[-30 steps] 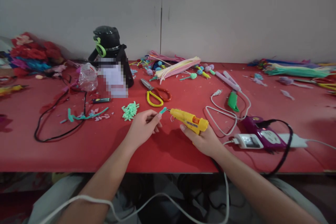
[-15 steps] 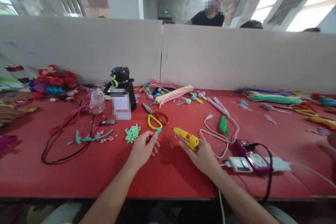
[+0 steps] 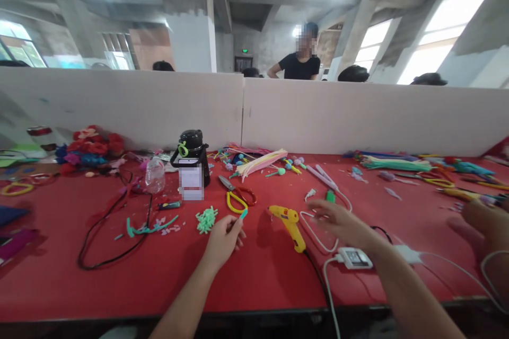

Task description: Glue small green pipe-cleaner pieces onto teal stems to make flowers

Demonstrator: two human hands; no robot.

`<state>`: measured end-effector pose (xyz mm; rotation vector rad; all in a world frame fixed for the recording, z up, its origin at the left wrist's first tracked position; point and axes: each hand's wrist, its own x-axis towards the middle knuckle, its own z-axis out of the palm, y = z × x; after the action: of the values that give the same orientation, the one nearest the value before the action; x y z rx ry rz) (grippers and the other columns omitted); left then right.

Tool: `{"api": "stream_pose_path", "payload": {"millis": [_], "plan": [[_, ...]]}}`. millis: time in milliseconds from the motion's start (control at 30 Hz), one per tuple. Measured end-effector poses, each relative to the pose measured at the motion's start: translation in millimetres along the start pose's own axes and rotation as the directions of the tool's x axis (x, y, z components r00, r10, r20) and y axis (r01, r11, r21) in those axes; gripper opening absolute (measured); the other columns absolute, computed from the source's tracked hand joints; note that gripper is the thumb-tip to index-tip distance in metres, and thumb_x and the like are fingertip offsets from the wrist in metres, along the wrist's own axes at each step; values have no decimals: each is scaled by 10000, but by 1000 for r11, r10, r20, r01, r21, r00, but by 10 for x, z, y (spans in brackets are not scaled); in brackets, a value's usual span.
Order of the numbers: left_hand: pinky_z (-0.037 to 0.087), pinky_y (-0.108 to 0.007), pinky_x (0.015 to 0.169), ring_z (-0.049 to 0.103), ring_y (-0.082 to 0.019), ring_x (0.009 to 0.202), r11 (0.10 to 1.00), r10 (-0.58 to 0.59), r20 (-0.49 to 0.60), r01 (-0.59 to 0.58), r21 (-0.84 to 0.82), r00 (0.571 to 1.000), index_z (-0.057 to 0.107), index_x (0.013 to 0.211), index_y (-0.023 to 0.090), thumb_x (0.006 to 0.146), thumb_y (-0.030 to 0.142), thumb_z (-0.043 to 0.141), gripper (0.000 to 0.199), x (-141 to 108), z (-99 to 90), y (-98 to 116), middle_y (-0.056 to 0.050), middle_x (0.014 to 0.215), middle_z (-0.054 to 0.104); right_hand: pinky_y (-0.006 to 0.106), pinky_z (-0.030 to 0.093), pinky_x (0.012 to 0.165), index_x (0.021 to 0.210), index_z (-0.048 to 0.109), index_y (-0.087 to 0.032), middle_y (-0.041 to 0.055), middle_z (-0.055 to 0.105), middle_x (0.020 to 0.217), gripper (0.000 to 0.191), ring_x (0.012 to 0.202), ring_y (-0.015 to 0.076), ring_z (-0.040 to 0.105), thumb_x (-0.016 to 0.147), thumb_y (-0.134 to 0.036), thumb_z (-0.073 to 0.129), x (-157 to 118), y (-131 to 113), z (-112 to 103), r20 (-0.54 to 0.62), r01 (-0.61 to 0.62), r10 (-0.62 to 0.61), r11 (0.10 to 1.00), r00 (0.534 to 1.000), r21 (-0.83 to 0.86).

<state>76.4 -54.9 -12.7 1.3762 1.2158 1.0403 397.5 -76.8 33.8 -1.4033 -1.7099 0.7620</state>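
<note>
We see a black flask (image 3: 193, 141) with a phone (image 3: 191, 181) upright before it — and a clear plastic bottle (image 3: 155, 176) just to their left. Farther left we spot a red and blue heap (image 3: 92, 145). Behind runs a white partition (image 3: 318, 116) — beyond it, a person (image 3: 301, 67) in black.

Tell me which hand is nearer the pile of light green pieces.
Left. The left hand, pinching a small teal piece, is just right of the pile of light green pieces; the right hand is much farther right, beyond the yellow glue gun.
</note>
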Motion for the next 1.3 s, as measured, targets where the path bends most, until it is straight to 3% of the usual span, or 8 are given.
{"api": "stream_pose_path", "payload": {"millis": [100, 233, 433, 633, 833, 933, 1067, 1300], "plan": [[413, -221, 435, 572, -123, 477, 1000, -3, 8, 2, 9, 1000, 557, 766, 186, 819, 662, 619, 482, 6, 0, 8, -16, 655, 647, 458, 568, 862, 931, 740, -191, 141, 783, 1000, 328, 901, 283, 721, 762, -469, 712, 353, 0, -213, -26, 20, -23, 994, 999, -104], [387, -229, 438, 564, -130, 489, 997, 14, 21, -15, 70, 1000, 559, 790, 193, 873, 616, 577, 431, 12, -17, 8, -18, 691, 658, 434, 543, 829, 809, 713, -171, 133, 766, 884, 246, 831, 262, 698, 777, -409, 660, 723, -149, -154, -51, 19, -30, 980, 998, -199], [418, -283, 614, 608, -180, 606, 919, 183, 21, -178, 353, 983, 533, 713, 217, 956, 484, 520, 361, -53, -24, 33, -3, 627, 626, 333, 497, 723, 925, 698, -172, 72, 734, 899, 334, 817, 208, 663, 852, -498, 678, 372, -337, 69, 153, 72, -40, 976, 987, -207], [383, -284, 634, 610, -194, 671, 859, 170, 50, -173, 483, 984, 550, 758, 215, 974, 464, 463, 341, -84, 28, 39, -27, 703, 647, 317, 498, 729, 920, 701, -180, 71, 737, 910, 365, 808, 199, 660, 889, -541, 651, 240, -238, 65, 218, 96, -43, 966, 975, -240], [355, -269, 635, 589, -176, 684, 813, 139, 39, -136, 566, 990, 568, 800, 211, 965, 443, 439, 313, -98, 61, 17, -27, 742, 652, 304, 519, 746, 969, 721, -149, 78, 748, 911, 273, 841, 199, 669, 982, -290, 488, 1292, 74, 104, -3, 10, -14, 845, 1000, -535], [351, -269, 637, 590, -176, 693, 814, 111, 45, -117, 569, 993, 566, 802, 209, 973, 449, 419, 330, -108, 62, 22, -23, 737, 645, 346, 561, 845, 1058, 720, -140, 94, 739, 1026, 210, 938, 213, 688, 989, -283, 582, 1888, 237, 219, -13, -40, 41, 796, 999, -604], [354, -267, 622, 606, -185, 713, 824, 71, 22, -71, 561, 997, 577, 808, 208, 984, 468, 408, 357, -133, 61, -9, -34, 748, 656, 460, 581, 927, 1313, 608, -182, 106, 627, 1320, 381, 1109, 239, 658, 990, -382, 641, 2453, 317, 391, -17, -61, 68, 724, 998, -687], [393, -265, 642, 651, -179, 717, 834, 62, 15, -60, 548, 998, 631, 868, 214, 1005, 412, 411, 327, -194, 75, -88, -38, 795, 719, 456, 577, 936, 1307, 616, -188, 109, 628, 1326, 364, 1113, 238, 656, 995, -375, 631, 3215, 242, 697, 145, 92, 38, 610, 989, -787]]}}
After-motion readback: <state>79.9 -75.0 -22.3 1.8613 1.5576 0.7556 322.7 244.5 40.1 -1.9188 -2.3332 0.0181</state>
